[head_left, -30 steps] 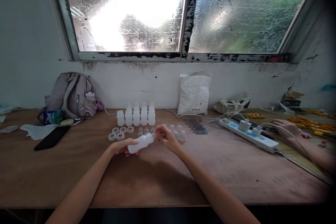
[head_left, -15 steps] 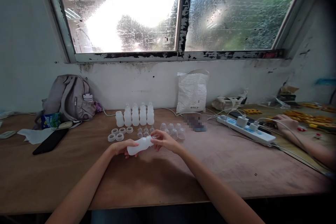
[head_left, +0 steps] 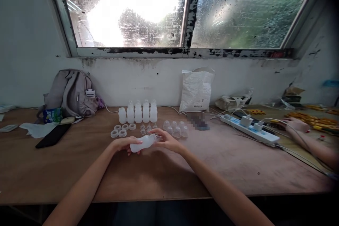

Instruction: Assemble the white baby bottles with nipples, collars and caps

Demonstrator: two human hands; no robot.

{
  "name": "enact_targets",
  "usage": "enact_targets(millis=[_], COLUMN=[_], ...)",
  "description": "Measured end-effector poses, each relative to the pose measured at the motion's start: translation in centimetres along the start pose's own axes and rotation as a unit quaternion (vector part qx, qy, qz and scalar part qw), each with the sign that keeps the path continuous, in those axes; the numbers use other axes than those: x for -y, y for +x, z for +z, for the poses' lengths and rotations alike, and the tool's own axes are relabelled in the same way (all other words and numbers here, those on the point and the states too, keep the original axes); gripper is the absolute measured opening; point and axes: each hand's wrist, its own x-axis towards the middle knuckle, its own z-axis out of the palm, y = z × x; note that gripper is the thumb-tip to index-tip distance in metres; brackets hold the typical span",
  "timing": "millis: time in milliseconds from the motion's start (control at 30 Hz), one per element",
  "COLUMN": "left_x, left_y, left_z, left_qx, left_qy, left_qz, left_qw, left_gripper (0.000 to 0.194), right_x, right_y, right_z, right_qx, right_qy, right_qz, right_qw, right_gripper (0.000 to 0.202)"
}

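Two hands share one bottle (head_left: 142,143) above the table (head_left: 159,173): left hand (head_left: 122,144) wraps its base, right hand (head_left: 164,140) pinches the neck, long axis lying left-right between them.

A long brown wooden table (head_left: 238,169) stands against a stained white wall (head_left: 148,81) beneath a rain-streaked, peeling-framed window (head_left: 185,10) glowing with daylight.

The white plastic bottle (head_left: 143,143) is small, translucent and waisted. It lies on its side just above the wooden tabletop, with its base pointing left and its neck pointing right and slightly up. The left hand (head_left: 124,144) wraps around its base end, and the right hand (head_left: 165,140) pinches at its neck, where a small clear piece sits, too small to make out.
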Motion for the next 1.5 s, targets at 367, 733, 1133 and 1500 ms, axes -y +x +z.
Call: enact_targets(millis=[367,733,1133,1500], left_x=[1.0,0.4,-0.7,1.0], left_y=[0.4,1.9,1.9,4.7], left_z=[-0.2,1.9,5.1,5.4], left_qx=[-0.123,-0.286,-0.437,-0.458], left_qy=[-0.163,-0.144,0.229,0.084], left_qz=[0.108,0.239,0.336,0.273], left_qw=[0.973,0.917,0.802,0.842], left_gripper=[0.040,0.044,0.059,0.068], right_x=[-2.0,-2.6,0.6,2.6], right_y=[1.1,0.6,0.6,4.4], right_z=[-1.3,1.8,1.7,-0.9], right_qx=[-0.201,-0.134,-0.171,-0.129], right_qy=[-0.139,-0.172,0.227,0.069], right_qz=[-0.028,-0.051,0.046,0.013], right_qw=[0.969,0.975,0.958,0.989], right_gripper=[0.031,0.052,0.041,0.046])
